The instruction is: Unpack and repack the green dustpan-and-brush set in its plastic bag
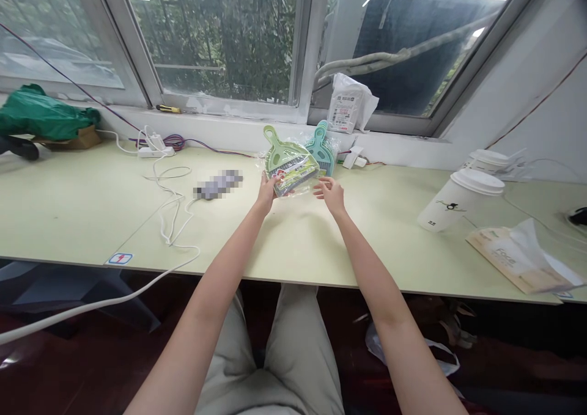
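A green mini dustpan and brush set in a clear plastic wrapper is tilted above the table in front of me. My left hand grips its lower left corner. Close to the set's right side is my right hand, fingers apart and slightly bent; whether the fingertips touch the wrapper I cannot make out. Behind the green set, a teal dustpan and brush set in clear wrap stands near the wall, partly covered by the green one.
White cups and a tissue pack are on the right. White cables trail from a power strip over the table's left side. A wrapped white package and a screwdriver lie on the sill; a green bag sits far left.
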`<act>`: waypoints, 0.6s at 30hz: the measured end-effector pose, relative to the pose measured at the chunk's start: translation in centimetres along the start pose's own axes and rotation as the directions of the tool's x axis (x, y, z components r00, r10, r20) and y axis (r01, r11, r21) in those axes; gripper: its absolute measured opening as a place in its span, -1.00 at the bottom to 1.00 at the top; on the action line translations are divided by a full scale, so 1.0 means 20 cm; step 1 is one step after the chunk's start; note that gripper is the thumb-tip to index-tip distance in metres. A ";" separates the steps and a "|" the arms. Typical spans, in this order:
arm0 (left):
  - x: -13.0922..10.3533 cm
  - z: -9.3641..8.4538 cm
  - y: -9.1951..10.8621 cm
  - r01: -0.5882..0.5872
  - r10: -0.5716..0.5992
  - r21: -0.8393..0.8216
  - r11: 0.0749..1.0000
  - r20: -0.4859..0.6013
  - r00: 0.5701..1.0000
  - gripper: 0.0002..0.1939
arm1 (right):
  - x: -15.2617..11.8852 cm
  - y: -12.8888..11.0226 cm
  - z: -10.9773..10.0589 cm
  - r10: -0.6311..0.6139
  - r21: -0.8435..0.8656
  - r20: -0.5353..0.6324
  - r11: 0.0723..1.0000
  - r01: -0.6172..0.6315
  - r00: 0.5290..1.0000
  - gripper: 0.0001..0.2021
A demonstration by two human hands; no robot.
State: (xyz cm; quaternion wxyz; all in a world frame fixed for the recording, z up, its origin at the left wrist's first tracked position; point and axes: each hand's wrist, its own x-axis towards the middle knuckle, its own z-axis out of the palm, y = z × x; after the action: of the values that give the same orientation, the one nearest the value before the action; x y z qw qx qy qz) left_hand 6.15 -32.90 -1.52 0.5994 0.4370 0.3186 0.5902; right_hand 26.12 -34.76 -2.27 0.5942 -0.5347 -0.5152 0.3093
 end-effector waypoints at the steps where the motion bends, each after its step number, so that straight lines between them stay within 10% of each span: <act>1: 0.01 -0.01 0.01 0.005 -0.006 -0.010 1.000 -0.021 1.000 -0.36 | -0.01 0.01 -0.01 -0.102 -0.132 -0.020 0.986 0.099 0.995 -0.83; 9: 0.00 -0.06 0.05 0.107 -0.107 -0.087 0.990 0.009 0.994 -0.48 | -0.03 0.03 -0.05 -0.593 -0.649 0.189 0.522 0.553 0.783 -0.64; 14: 0.02 -0.10 0.04 0.246 -0.243 -0.036 0.969 0.059 0.968 -0.60 | 0.02 0.04 -0.09 -0.681 -0.624 0.092 0.529 0.575 0.727 -0.83; 18: 0.03 -0.16 0.01 0.392 -0.403 0.098 0.915 0.149 0.903 -0.69 | 0.04 0.07 -0.07 -0.634 -0.582 0.056 0.607 0.542 0.771 -0.82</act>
State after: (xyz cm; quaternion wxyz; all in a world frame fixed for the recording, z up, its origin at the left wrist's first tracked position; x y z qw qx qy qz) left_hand 3.25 -31.93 -2.51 0.7169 0.4298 0.3689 0.4064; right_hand 27.90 -34.05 -3.30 0.5138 -0.5084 -0.6816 -0.1143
